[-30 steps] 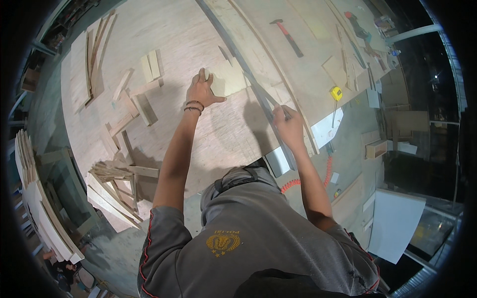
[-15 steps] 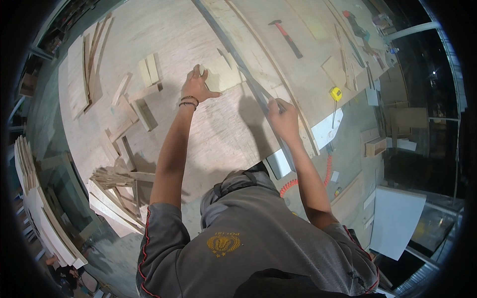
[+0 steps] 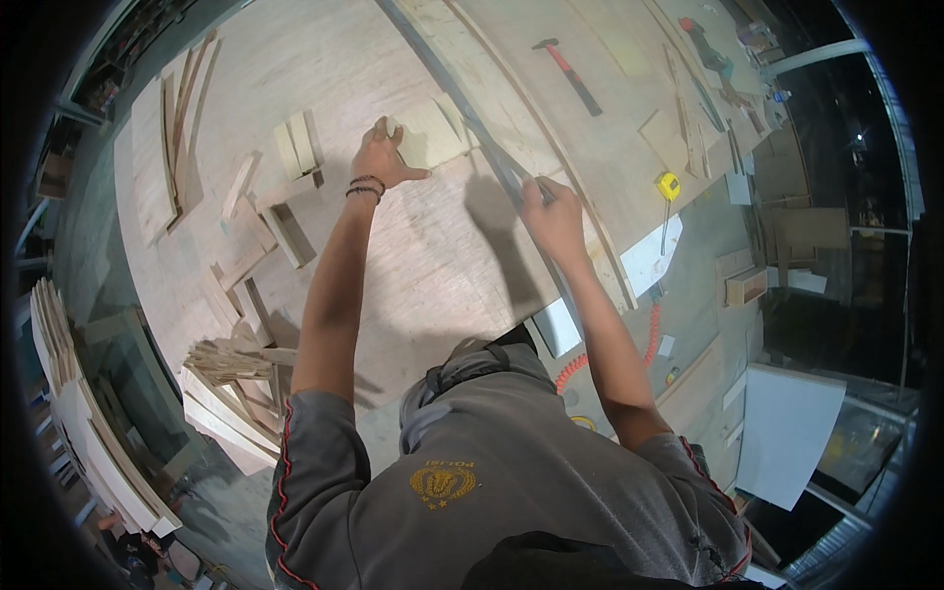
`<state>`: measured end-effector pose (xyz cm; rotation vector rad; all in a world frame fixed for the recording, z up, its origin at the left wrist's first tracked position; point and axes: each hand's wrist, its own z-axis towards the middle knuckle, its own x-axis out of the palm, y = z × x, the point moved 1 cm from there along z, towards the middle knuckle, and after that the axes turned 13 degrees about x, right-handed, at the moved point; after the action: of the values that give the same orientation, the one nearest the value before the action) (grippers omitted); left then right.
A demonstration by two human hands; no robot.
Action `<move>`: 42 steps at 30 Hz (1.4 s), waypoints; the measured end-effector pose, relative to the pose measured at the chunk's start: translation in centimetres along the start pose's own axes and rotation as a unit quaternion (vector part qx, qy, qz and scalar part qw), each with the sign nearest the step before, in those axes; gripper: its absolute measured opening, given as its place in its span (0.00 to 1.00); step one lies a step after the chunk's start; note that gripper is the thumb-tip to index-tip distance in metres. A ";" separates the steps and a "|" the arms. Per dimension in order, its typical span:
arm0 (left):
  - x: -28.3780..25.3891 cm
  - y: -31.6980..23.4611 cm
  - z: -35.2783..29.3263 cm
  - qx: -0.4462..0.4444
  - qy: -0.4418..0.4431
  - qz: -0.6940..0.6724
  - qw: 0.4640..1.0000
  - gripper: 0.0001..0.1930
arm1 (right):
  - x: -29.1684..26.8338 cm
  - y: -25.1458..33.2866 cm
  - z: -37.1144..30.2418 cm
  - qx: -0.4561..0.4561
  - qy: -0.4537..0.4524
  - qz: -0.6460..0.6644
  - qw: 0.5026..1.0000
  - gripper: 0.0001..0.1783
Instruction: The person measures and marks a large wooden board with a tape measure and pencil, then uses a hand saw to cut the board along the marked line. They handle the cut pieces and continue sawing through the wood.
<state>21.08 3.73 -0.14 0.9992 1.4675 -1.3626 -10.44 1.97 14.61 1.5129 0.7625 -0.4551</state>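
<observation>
My left hand (image 3: 379, 160) is on the near-left corner of a pale wooden board (image 3: 425, 136), thumb stretched along its near edge and fingers curled at its left edge. A narrow pale strip (image 3: 453, 120) lies along the board's right side, close to a long dark straight bar (image 3: 442, 74) that crosses the table. My right hand (image 3: 553, 218) is closed in a pinch over this bar. A thin, dark, slender thing seems to reach from its fingers toward the board, but its kind cannot be made out.
The plywood table (image 3: 423, 265) carries wooden offcuts (image 3: 300, 143) and a stack of thin strips (image 3: 231, 359) on the left. A red-handled hammer (image 3: 567, 76) and a yellow tape measure (image 3: 668, 185) lie right. A coiled red hose (image 3: 652, 334) hangs beyond the near edge.
My left hand has shifted slightly left and nearer. My right hand has moved a little up and left along the bar. The narrow strip now shows its pale face instead of a dark side.
</observation>
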 end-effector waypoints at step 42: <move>3.1 -11.9 -22.5 -0.053 -0.100 -0.122 0.986 0.58 | 7.5 11.7 -2.8 -0.091 0.233 0.012 0.968 0.28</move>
<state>7.15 25.19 0.83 0.6092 1.5270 -1.4933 2.50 6.57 18.04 1.4673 1.1165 -0.0014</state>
